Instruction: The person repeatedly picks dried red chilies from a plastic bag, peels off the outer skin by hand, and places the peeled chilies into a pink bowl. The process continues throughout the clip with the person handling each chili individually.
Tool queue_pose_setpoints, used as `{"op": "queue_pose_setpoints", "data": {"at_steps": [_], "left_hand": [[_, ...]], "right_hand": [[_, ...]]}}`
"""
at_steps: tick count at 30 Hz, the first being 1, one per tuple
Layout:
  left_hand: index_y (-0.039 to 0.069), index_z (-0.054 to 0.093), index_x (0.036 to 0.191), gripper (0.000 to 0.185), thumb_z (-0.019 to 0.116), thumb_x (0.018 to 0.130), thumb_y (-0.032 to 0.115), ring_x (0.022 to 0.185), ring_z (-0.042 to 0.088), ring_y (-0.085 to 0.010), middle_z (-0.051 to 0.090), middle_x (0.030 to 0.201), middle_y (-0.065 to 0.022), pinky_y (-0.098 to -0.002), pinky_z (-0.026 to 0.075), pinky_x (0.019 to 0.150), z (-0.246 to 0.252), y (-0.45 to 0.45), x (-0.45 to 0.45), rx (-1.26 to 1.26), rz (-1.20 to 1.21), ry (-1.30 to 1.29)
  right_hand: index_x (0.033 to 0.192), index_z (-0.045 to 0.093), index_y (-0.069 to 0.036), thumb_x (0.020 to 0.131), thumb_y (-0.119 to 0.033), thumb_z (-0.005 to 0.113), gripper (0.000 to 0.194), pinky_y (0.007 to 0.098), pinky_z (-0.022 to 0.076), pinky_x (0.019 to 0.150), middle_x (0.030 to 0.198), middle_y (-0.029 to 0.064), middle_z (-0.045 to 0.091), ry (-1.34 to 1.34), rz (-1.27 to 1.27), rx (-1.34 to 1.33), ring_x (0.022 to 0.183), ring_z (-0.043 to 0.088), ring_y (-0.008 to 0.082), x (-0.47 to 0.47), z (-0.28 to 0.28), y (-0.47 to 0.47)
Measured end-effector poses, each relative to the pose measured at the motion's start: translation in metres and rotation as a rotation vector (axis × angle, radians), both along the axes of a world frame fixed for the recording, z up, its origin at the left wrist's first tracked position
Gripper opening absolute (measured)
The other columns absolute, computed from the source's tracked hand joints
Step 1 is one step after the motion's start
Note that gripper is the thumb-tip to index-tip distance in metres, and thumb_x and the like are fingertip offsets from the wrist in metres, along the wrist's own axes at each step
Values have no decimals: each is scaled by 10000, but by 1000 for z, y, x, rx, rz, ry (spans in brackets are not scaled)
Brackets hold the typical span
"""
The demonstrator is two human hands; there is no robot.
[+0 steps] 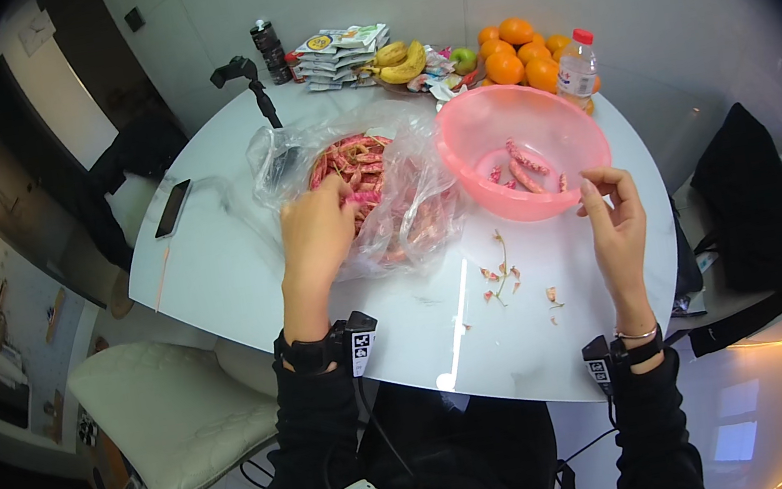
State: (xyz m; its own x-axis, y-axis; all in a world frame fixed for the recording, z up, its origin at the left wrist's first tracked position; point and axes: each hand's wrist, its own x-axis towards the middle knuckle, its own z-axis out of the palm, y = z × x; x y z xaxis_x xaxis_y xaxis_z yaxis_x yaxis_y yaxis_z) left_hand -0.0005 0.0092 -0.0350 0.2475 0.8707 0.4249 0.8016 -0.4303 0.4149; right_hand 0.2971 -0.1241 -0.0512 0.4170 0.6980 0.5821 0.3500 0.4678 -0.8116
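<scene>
Red-and-cream speckled bean pods [363,161] fill an opened clear plastic bag [421,191] on the table. My left hand [317,229] reaches over the bag's near left side, fingertips down among the pods. A bright pink pod shows at those fingertips; whether they grip it is unclear. To the right stands a translucent pink plastic bowl [469,134] with a few speckled pods [526,175] on its bottom. My right hand [613,211] is at the bowl's near right rim, thumb and fingers bent beside it. I cannot tell if they pinch the rim.
Stem and pod scraps [501,273] lie on the white table [403,326]. Behind are bananas [404,66], oranges [505,66], stacked packets [337,63] and a red-capped bottle [576,69]. A phone [173,209] and a small stand [262,100] are left; a pale chair [174,413] adjoins the edge.
</scene>
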Motion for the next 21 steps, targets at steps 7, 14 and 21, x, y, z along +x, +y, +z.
{"op": "queue_pose_setpoints", "data": {"at_steps": [7, 14, 21], "left_hand": [[59, 639, 918, 110, 660, 831, 123, 882, 579, -283, 666, 897, -79, -406, 411, 825, 28, -9, 20, 312, -119, -302], [50, 629, 934, 110, 641, 848, 117, 928, 577, -281, 655, 917, -98, -397, 408, 860, 25, -2, 37, 159, -161, -505], [83, 608, 1124, 305, 670, 837, 165, 1029, 556, -299, 621, 1068, -105, -425, 389, 920, 14, 13, 20, 323, 111, -183]], "right_hand": [[1026, 571, -10, 941, -75, 600, 111, 227, 475, 710, 987, 32, 549, 54, 15, -18, 859, 531, 81, 1, 0, 0], [1002, 586, -15, 952, -97, 588, 96, 216, 442, 658, 906, 11, 567, 2, 10, -10, 753, 510, 68, -3, -1, -1], [1042, 572, -19, 943, -95, 604, 128, 216, 453, 662, 932, 19, 554, 62, 46, -41, 803, 523, 70, -7, 5, -6]]}}
